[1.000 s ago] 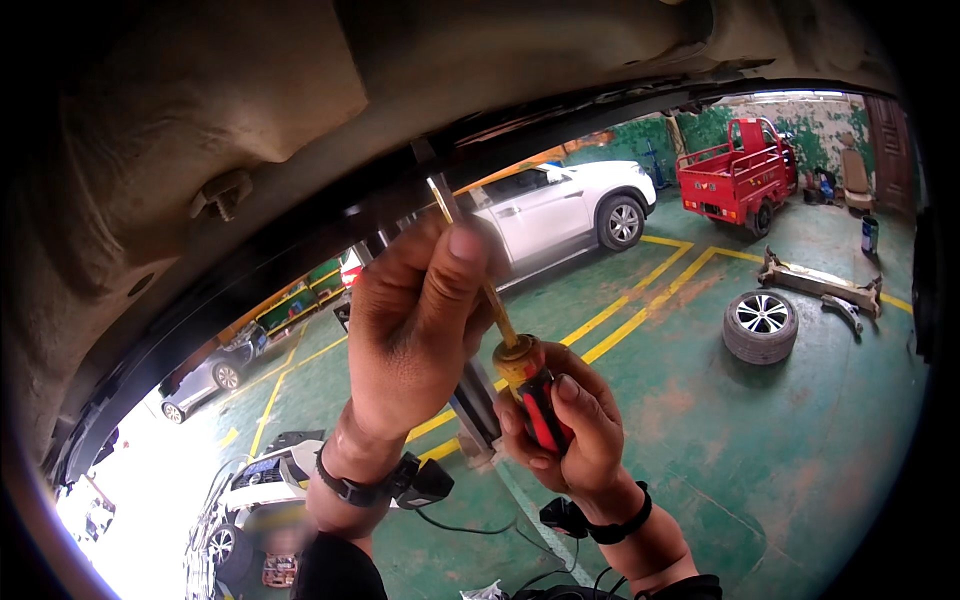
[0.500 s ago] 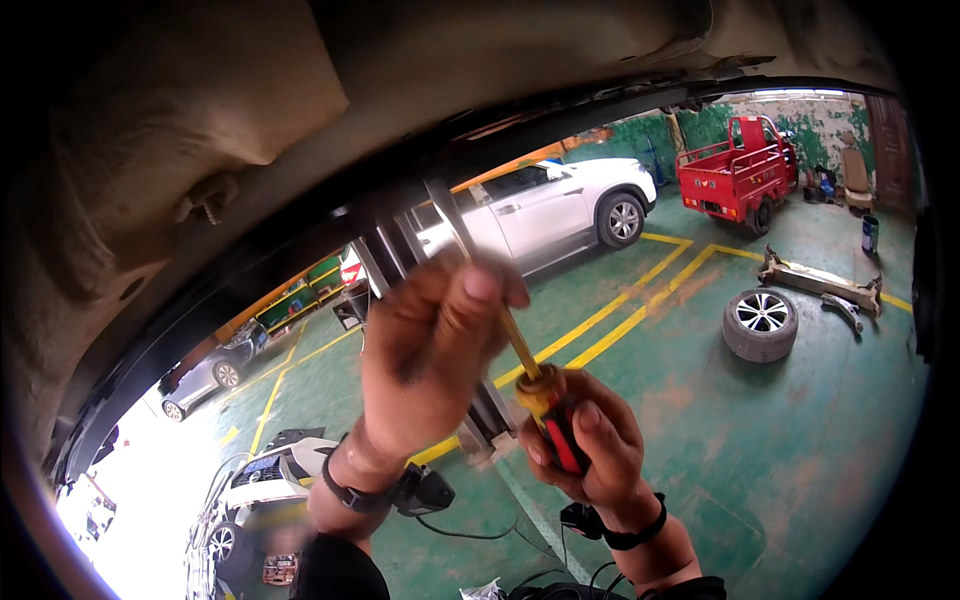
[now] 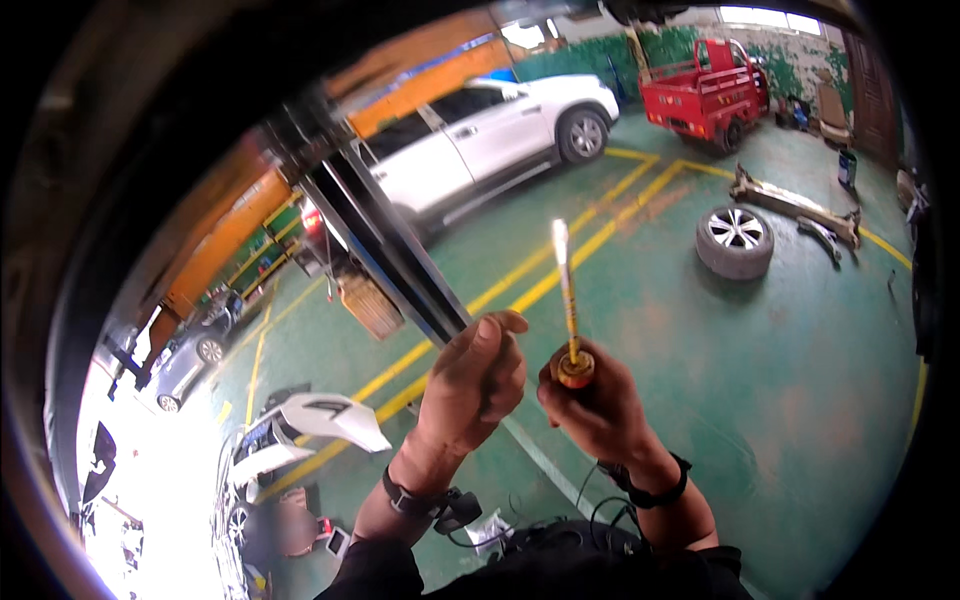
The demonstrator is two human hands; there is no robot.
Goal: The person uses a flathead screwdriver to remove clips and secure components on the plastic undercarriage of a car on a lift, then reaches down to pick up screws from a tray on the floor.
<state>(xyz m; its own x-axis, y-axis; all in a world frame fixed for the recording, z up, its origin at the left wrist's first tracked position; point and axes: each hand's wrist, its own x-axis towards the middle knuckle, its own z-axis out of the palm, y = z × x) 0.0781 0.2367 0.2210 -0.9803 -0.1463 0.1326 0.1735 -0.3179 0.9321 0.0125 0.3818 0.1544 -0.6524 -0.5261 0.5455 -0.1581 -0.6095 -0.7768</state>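
Note:
My right hand (image 3: 600, 410) grips a screwdriver by its yellow-and-red handle, its long shaft (image 3: 569, 305) pointing up with a bright tip. Just left of it, apart from the screwdriver, my left hand (image 3: 470, 385) is curled with the index finger bent over; what its fingers hold, if anything, is hidden. Both forearms carry black straps with small devices, and dark cables hang below them. Behind my left hand rises a steel lift post (image 3: 390, 245).
A white SUV (image 3: 480, 160) and red cargo tricycle (image 3: 690, 100) stand behind. Right: a loose wheel (image 3: 733, 250) and metal subframe (image 3: 795, 205). Left: a grey car (image 3: 185, 380) and removed white body panels (image 3: 335, 420). A blurred person (image 3: 298, 530) is at lower left.
My left hand has let go of the screwdriver shaft. Both hands and the screwdriver have come away from the vehicle underside, and the view has shifted, showing more of the post and floor.

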